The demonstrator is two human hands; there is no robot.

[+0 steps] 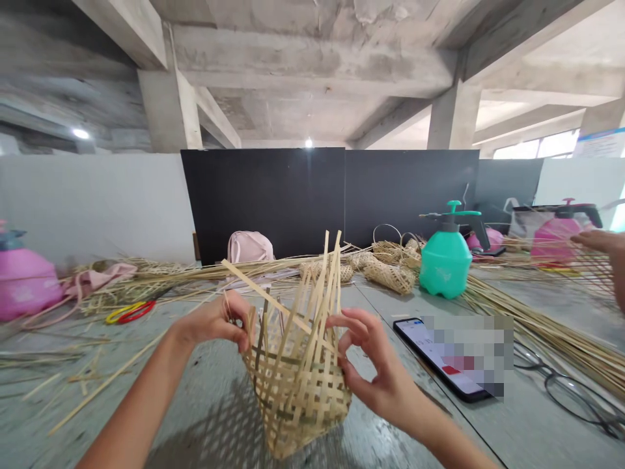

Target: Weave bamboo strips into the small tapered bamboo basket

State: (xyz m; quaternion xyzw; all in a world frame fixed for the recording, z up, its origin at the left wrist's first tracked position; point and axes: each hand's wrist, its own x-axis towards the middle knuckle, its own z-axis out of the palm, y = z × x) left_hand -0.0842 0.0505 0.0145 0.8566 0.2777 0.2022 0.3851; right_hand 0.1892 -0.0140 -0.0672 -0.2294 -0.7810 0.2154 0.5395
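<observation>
A half-woven bamboo basket (297, 391) is held up above the grey table (215, 404), with loose strip ends standing up from its rim. My left hand (217, 320) is closed in a pinch on a strip at the basket's left rim. My right hand (371, 368) cups the right side of the basket, with thumb and fingers curled round its strips. One long strip (273, 301) runs slantwise across the top between both hands.
A phone (446, 358) and glasses (576, 394) lie to the right. A green spray bottle (445, 257), small finished baskets (390, 273), bamboo strip bundles (537, 326), pink bottles (24, 277), and red and yellow bands (131, 312) lie around. Another person's hand (605, 251) shows at far right.
</observation>
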